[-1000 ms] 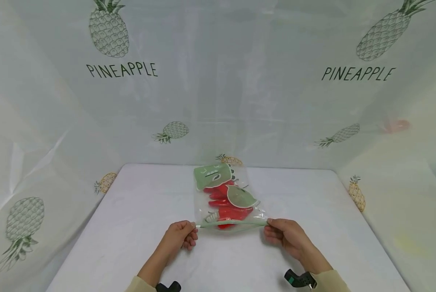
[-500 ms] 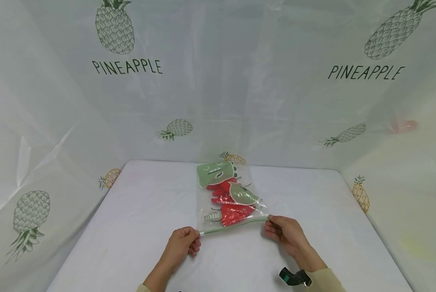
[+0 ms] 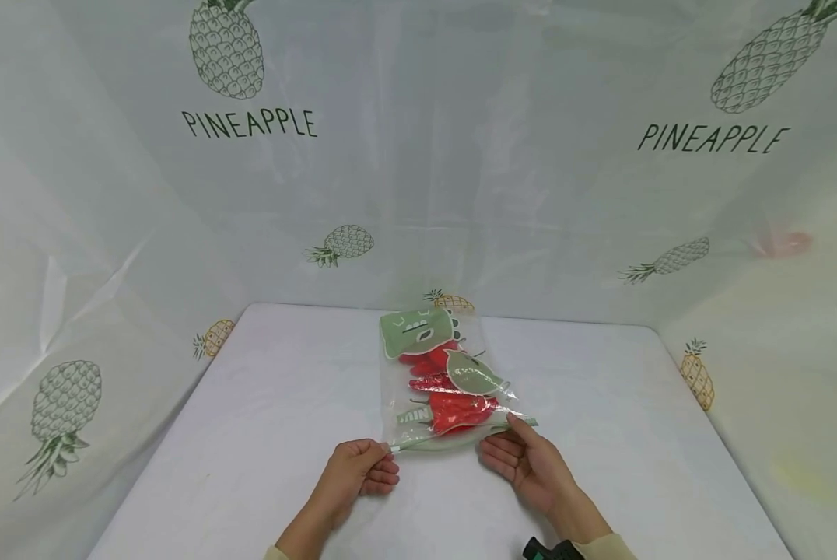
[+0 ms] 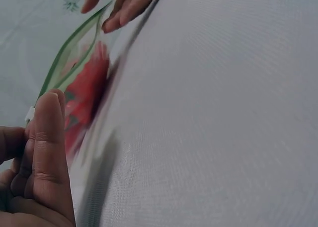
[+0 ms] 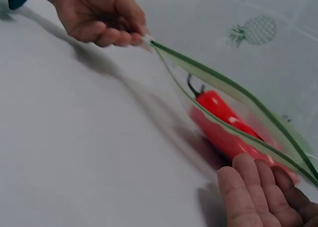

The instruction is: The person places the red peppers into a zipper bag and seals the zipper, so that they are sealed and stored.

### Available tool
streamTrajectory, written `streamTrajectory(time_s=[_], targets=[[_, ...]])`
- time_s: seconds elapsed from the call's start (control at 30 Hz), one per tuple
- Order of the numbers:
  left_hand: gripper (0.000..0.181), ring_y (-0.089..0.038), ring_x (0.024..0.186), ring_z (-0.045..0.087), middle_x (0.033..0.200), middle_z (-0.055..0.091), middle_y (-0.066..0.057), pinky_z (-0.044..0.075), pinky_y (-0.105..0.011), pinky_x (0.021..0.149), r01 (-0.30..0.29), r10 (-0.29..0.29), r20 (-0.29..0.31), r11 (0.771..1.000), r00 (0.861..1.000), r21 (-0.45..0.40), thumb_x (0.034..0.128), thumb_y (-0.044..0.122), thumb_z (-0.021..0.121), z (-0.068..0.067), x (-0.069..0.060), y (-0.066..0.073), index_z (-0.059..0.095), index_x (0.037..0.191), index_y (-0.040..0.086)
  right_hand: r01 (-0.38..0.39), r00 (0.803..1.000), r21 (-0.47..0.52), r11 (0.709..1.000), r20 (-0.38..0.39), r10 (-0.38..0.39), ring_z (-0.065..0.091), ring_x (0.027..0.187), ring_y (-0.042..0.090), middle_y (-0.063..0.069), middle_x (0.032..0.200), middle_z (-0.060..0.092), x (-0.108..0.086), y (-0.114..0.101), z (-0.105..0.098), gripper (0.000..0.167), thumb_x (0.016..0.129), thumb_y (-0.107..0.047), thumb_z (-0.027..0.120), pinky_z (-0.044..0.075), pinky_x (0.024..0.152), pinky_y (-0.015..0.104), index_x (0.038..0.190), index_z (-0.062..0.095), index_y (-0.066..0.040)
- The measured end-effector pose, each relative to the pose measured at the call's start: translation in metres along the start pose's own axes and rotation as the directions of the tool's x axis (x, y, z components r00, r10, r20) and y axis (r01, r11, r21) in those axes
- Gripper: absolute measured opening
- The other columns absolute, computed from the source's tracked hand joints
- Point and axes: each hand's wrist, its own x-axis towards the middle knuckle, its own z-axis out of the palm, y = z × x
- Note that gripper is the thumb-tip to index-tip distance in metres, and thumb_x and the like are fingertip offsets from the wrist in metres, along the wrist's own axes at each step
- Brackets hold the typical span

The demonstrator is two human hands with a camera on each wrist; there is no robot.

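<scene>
A clear zip bag (image 3: 399,389) with green printed patches and a green zip edge lies on the table. Red chili peppers (image 3: 453,408) show inside it, and their stems stick out at the sides of the red. With thumb and fingers, my left hand (image 3: 355,476) pinches the near left corner, by the small white zip slider (image 5: 146,38). At the near right part of the mouth, my right hand (image 3: 530,467) has its thumb over the edge and its other fingers loosely extended below. In the right wrist view the bag's mouth gapes between its two green rims.
The white table (image 3: 285,373) extends around the bag. Behind and beside it hang pale curtains (image 3: 418,171) printed with pineapples. A black wrist device (image 3: 551,549) sits on the right forearm.
My right hand has slid left from the bag's right corner, its fingers loosening, and that corner now sticks out past the thumb. The mouth's rims, together half a second ago, have parted.
</scene>
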Motion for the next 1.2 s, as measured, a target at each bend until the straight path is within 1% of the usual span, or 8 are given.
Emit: streamTrajectory(time_s=[0.1, 0.2, 0.33, 0.43, 0.63, 0.77, 1.0, 1.2], targets=[[0.036, -0.017, 0.077, 0.077, 0.087, 0.076, -0.007, 0.065, -0.030, 0.071, -0.003, 0.003, 0.003, 1.000, 1.000, 0.000, 0.1070, 0.022, 0.062, 0.000, -0.001, 0.001, 0.065, 0.109, -0.014, -0.027, 0.996, 0.001, 1.000, 0.084, 0.027, 0.075, 0.112, 0.030, 0.017, 0.112, 0.078, -0.001, 0.011, 0.012, 0.044, 0.110, -0.038, 0.056, 0.057, 0.104, 0.047, 0.126, 0.057, 0.003], [0.038, -0.017, 0.077, 0.077, 0.088, 0.076, -0.008, 0.065, -0.030, 0.071, -0.013, 0.013, 0.009, 1.000, 1.000, -0.001, 0.1069, 0.023, 0.062, 0.000, -0.001, 0.001, 0.065, 0.109, -0.014, -0.055, 0.989, -0.019, 0.998, 0.134, 0.057, 0.075, 0.114, 0.031, 0.019, 0.115, 0.077, 0.001, 0.021, 0.027, 0.043, 0.110, -0.036, 0.058, 0.056, 0.105, 0.048, 0.128, 0.058, 0.003], [0.038, -0.016, 0.077, 0.077, 0.087, 0.077, -0.007, 0.065, -0.030, 0.071, -0.013, 0.013, 0.020, 1.000, 1.000, -0.009, 0.1074, 0.024, 0.062, 0.001, 0.000, 0.001, 0.066, 0.109, -0.014, -0.094, 0.979, -0.077, 0.993, 0.172, 0.106, 0.075, 0.112, 0.029, 0.019, 0.116, 0.077, 0.003, 0.034, 0.048, 0.047, 0.107, -0.036, 0.063, 0.057, 0.103, 0.048, 0.130, 0.059, 0.004], [0.037, -0.016, 0.076, 0.077, 0.086, 0.077, -0.007, 0.065, -0.030, 0.070, -0.008, 0.009, 0.027, 1.000, 1.000, -0.013, 0.1075, 0.024, 0.062, 0.002, -0.001, 0.002, 0.065, 0.108, -0.013, -0.106, 0.972, -0.116, 0.988, 0.199, 0.127, 0.076, 0.111, 0.029, 0.019, 0.117, 0.077, 0.003, 0.044, 0.063, 0.049, 0.106, -0.036, 0.065, 0.058, 0.102, 0.048, 0.132, 0.058, 0.005], [0.035, -0.015, 0.076, 0.077, 0.086, 0.077, -0.007, 0.065, -0.028, 0.069, -0.005, 0.005, 0.040, 1.000, 0.999, -0.018, 0.1072, 0.023, 0.062, 0.004, -0.002, 0.003, 0.066, 0.107, -0.012, -0.111, 0.955, -0.149, 0.983, 0.256, 0.147, 0.076, 0.108, 0.025, 0.019, 0.114, 0.077, 0.005, 0.060, 0.087, 0.043, 0.106, -0.031, 0.064, 0.059, 0.101, 0.046, 0.126, 0.063, 0.007], [0.032, -0.015, 0.075, 0.077, 0.086, 0.077, -0.007, 0.065, -0.028, 0.069, -0.005, 0.006, 0.052, 1.000, 0.999, -0.018, 0.1068, 0.023, 0.063, 0.005, -0.004, 0.004, 0.068, 0.106, -0.009, -0.114, 0.953, -0.156, 0.981, 0.262, 0.152, 0.077, 0.105, 0.023, 0.018, 0.112, 0.078, 0.008, 0.069, 0.096, 0.041, 0.105, -0.030, 0.066, 0.061, 0.098, 0.043, 0.124, 0.069, 0.007], [0.030, -0.015, 0.075, 0.076, 0.085, 0.076, -0.007, 0.065, -0.028, 0.068, -0.011, 0.012, 0.069, 1.000, 0.998, -0.016, 0.1066, 0.023, 0.063, 0.006, -0.005, 0.002, 0.068, 0.104, -0.007, -0.104, 0.968, -0.162, 0.981, 0.209, 0.137, 0.078, 0.097, 0.020, 0.014, 0.103, 0.080, 0.010, 0.074, 0.106, 0.035, 0.102, -0.026, 0.070, 0.063, 0.091, 0.041, 0.118, 0.073, 0.005], [0.030, -0.016, 0.075, 0.076, 0.085, 0.076, -0.008, 0.064, -0.028, 0.068, -0.016, 0.017, 0.076, 1.000, 0.997, -0.010, 0.1070, 0.023, 0.062, 0.005, -0.005, 0.003, 0.068, 0.101, -0.006, -0.096, 0.977, -0.165, 0.982, 0.171, 0.125, 0.079, 0.093, 0.020, 0.015, 0.102, 0.080, 0.010, 0.076, 0.111, 0.033, 0.101, -0.022, 0.072, 0.064, 0.088, 0.039, 0.118, 0.074, 0.005]])
